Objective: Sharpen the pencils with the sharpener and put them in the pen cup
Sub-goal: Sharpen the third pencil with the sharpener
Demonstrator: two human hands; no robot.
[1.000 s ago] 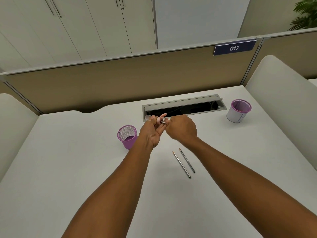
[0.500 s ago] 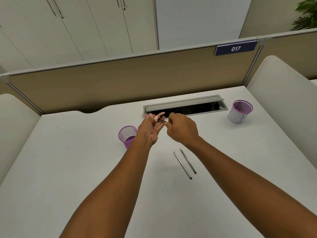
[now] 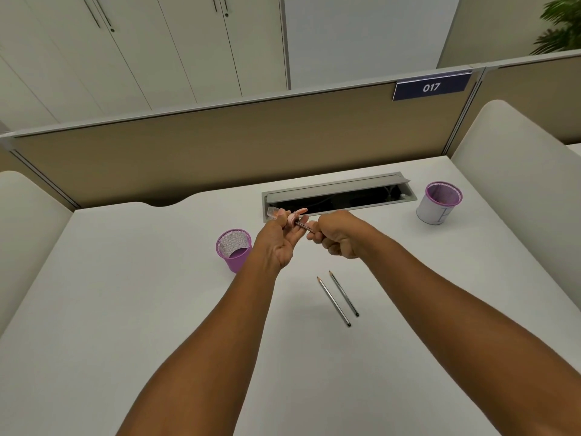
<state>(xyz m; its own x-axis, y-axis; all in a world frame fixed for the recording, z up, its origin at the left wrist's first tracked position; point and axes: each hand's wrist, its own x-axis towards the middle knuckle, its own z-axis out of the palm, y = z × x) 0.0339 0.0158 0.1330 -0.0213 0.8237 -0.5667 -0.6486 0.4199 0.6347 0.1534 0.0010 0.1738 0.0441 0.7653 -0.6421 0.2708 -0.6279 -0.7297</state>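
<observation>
While right hand hides pencil, sharpener blurred

We see our left hand and right hand side by side above the middle of the desk. One cup stands at nine o'clock of them, another cup at two o'clock, the cable tray at twelve, two pencils lying together at six.
</observation>
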